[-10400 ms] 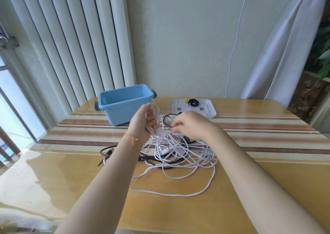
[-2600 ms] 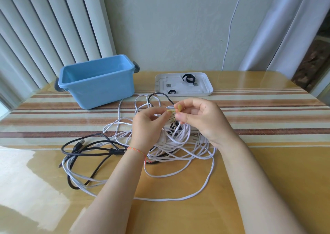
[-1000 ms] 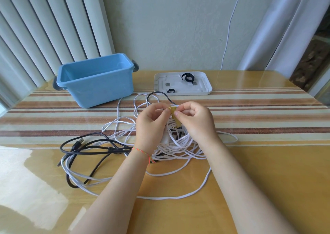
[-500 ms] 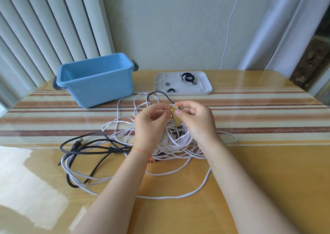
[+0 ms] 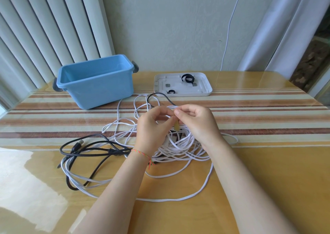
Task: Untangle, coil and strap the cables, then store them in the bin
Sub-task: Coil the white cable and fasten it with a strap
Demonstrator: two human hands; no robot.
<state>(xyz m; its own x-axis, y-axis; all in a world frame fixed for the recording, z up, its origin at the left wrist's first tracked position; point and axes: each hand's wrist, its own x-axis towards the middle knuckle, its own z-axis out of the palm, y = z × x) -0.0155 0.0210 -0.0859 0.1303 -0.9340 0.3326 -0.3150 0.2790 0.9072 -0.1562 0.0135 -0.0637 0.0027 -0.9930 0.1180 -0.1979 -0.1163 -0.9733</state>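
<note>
- Above the middle of the desk [image 5: 267,171]: both hands raised together over the tangle, fingertips nearly meeting.
- Left hand [image 5: 151,126]: fingers curled, pinching a yellow strap [image 5: 176,126] that hangs between the two hands.
- Right hand [image 5: 195,122]: thumb and forefinger pinch at the strap's top; exactly what else it grips, cannot tell.
- White cables [image 5: 178,144]: loose heap directly under the hands, loops trailing toward the near edge and left.
- Black cables [image 5: 92,149]: left of the heap, intertwined with white loops; USB plug visible at the left end.
- Blue bin [image 5: 96,83]: far left on the desk, upright, apart from the cables.
- White tray [image 5: 205,89]: far centre, right of the bin, holding black straps [image 5: 187,77].
</note>
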